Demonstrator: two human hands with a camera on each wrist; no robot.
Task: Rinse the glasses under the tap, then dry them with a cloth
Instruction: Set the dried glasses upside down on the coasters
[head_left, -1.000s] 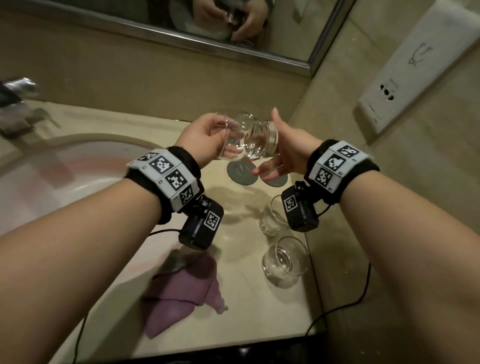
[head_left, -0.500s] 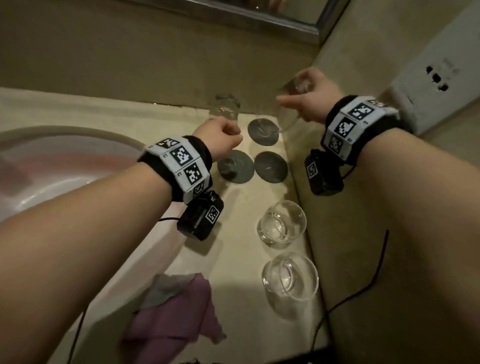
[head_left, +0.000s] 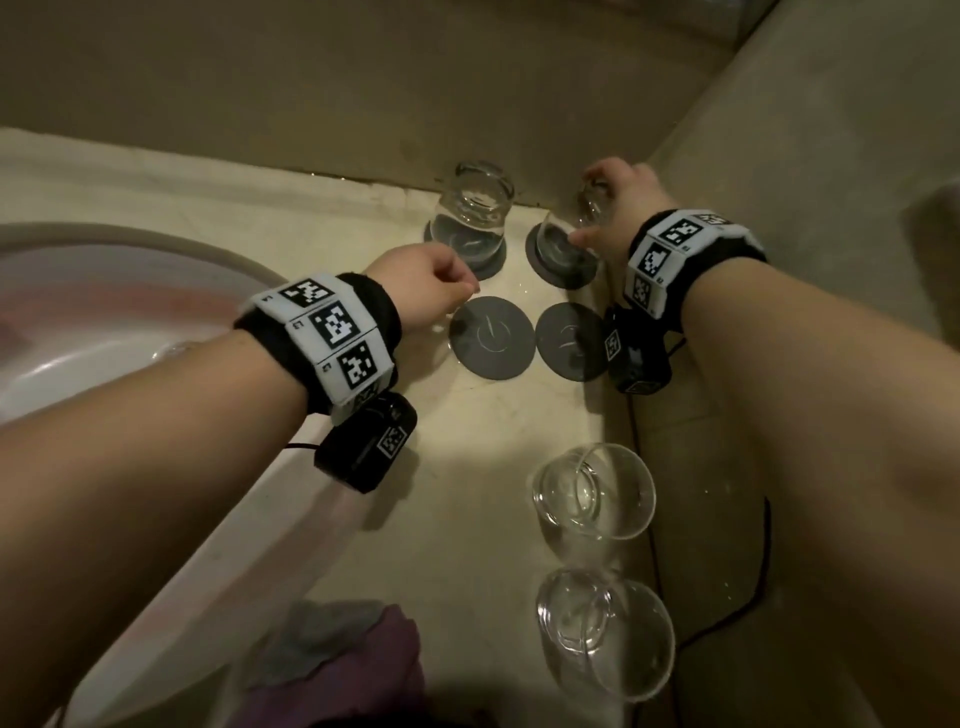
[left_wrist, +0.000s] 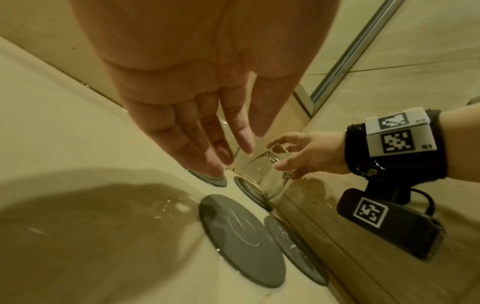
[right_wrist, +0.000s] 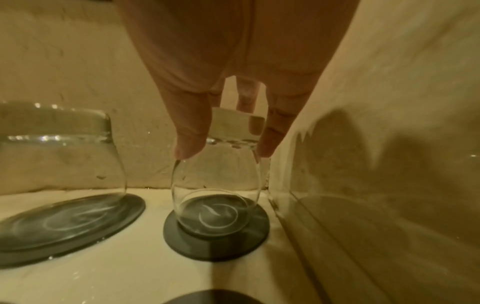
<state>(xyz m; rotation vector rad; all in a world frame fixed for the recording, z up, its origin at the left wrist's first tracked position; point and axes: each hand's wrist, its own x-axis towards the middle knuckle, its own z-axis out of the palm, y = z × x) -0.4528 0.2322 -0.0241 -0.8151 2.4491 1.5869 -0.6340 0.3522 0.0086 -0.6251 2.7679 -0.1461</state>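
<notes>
Glass (head_left: 563, 244) now down; wet beige counter (head_left: 467, 493)

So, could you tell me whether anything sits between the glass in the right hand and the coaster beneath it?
Nothing visible does. The right hand holds the upside-down glass by its base, rim already at the coaster; the neighbouring glass stands apart on its own coaster.

Bathroom vanity, probably a hotel's: a basin (head_left: 156, 332) was sunk in a pale stone counter (head_left: 467, 519), mirror edge (left_wrist: 358, 49) above, round grey coasters (head_left: 491, 338) for glasses.
</notes>
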